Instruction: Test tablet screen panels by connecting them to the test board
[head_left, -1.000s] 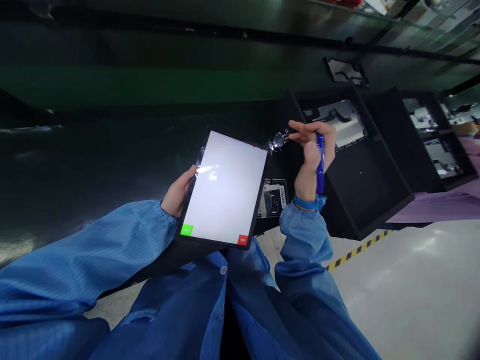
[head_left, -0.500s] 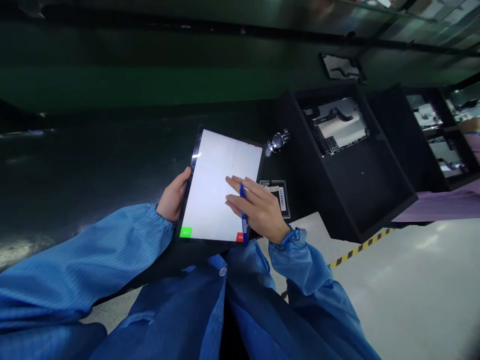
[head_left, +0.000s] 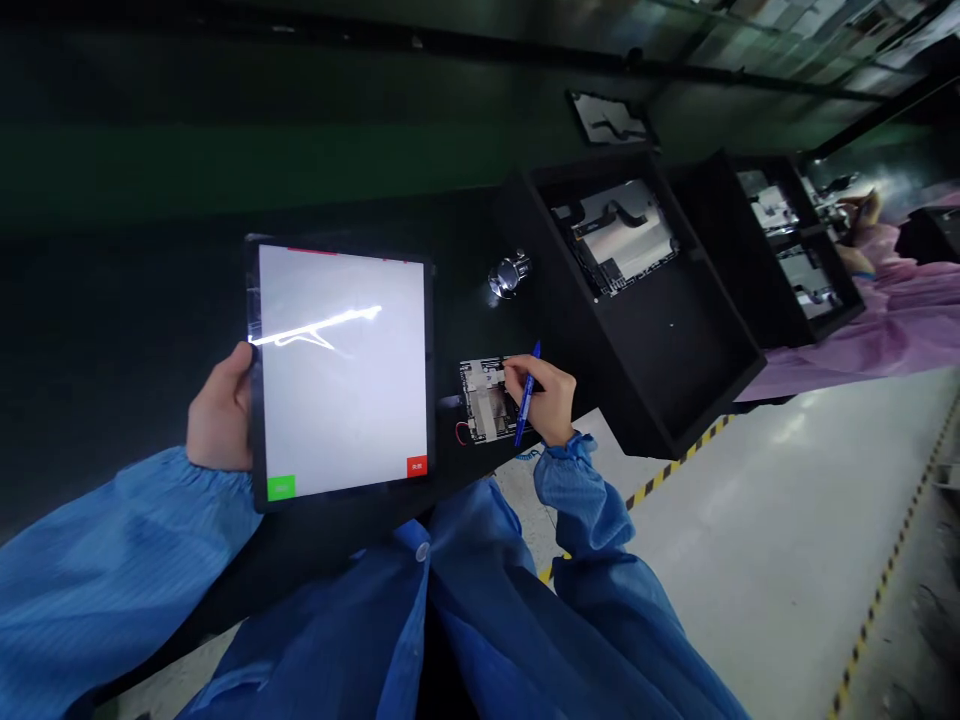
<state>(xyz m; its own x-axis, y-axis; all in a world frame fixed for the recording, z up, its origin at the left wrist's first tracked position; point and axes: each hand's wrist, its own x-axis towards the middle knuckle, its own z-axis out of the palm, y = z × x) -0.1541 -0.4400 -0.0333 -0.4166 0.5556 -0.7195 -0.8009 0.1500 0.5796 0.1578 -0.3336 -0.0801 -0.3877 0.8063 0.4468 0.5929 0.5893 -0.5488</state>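
My left hand grips the left edge of a tablet screen, thumb on its front. The screen is lit white, with a green box at its lower left corner, a red box at its lower right and a bright glare streak. My right hand is closed with a blue pen tucked between its fingers, upright and slanting. Its fingertips are at the right part of a small circuit board with tape strips and a short red wire. The fingers partly hide the board.
A black divided tray at the right holds a tablet back housing. Near it lie a shiny round metal item and another housing behind. Farther right is a second tray, beside a co-worker's pink sleeve.
The tablet screen, in my left hand, has moved left and turned more square to me. My right hand has left the screen for the circuit board, the pen still in it.
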